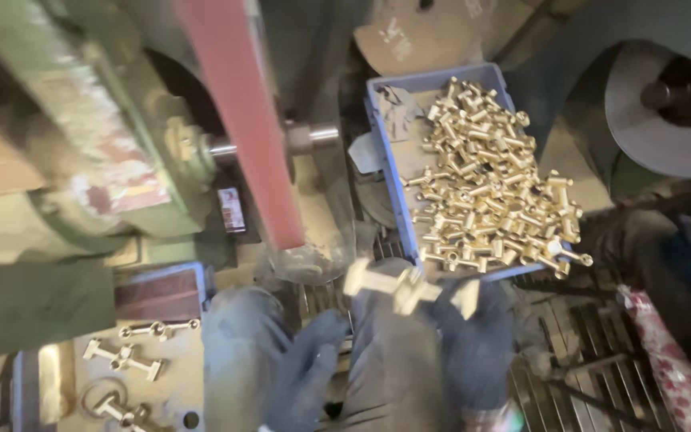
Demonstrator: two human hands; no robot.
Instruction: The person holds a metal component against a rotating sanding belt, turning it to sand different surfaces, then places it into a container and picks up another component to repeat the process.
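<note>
The right hand [473,344], gloved, grips a brass fitting [409,286] whose long axis lies crosswise, just below the belt [237,120] and beside the blue bin's [385,152] near edge. The left hand [305,368] hangs loosely curled and empty, lower and farther from it.

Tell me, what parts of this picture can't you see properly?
- Brass piece, head view: motion blur smears its shape.
- Right hand: blur hides how its glove grips the piece.
- Left hand: the bottom edge cuts off its wrist.
- Blue tray: the heap of brass fittings covers its floor.
- Red belt: the top edge cuts it off.
</note>
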